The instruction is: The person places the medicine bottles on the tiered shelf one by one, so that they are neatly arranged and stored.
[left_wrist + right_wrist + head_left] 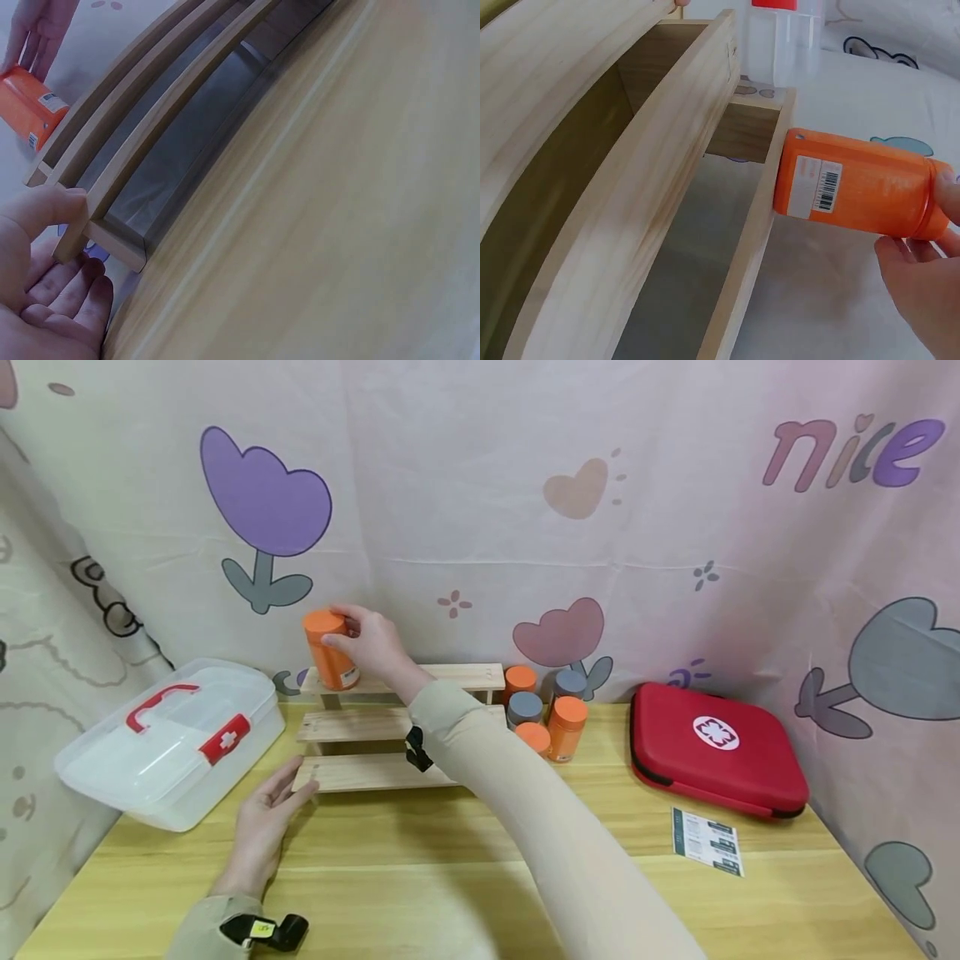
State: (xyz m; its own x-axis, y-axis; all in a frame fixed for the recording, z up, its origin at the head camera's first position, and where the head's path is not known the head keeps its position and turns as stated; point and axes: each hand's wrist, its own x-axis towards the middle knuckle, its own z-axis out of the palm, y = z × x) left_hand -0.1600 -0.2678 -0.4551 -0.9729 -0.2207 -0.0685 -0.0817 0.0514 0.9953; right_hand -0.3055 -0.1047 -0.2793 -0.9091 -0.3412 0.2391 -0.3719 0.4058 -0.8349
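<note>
My right hand point(358, 639) grips an orange bottle point(331, 650) with an orange cap near its top. The bottle is slightly tilted, with its base at the left end of the top step of a wooden three-step shelf point(390, 772). The right wrist view shows the bottle point(855, 184) meeting the step's edge point(754, 225) and my fingers point(922, 277) around the cap end. My left hand point(288, 787) lies on the table with straight fingers against the left end of the lowest step. In the left wrist view its thumb point(45, 211) touches that corner point(112, 240).
Several orange- and grey-capped bottles point(546, 714) stand together right of the shelf. A red first-aid case point(716, 747) lies at the right, with a paper leaflet point(707, 841) in front of it. A clear plastic box point(168, 743) with a red handle stands at the left. A patterned cloth hangs behind.
</note>
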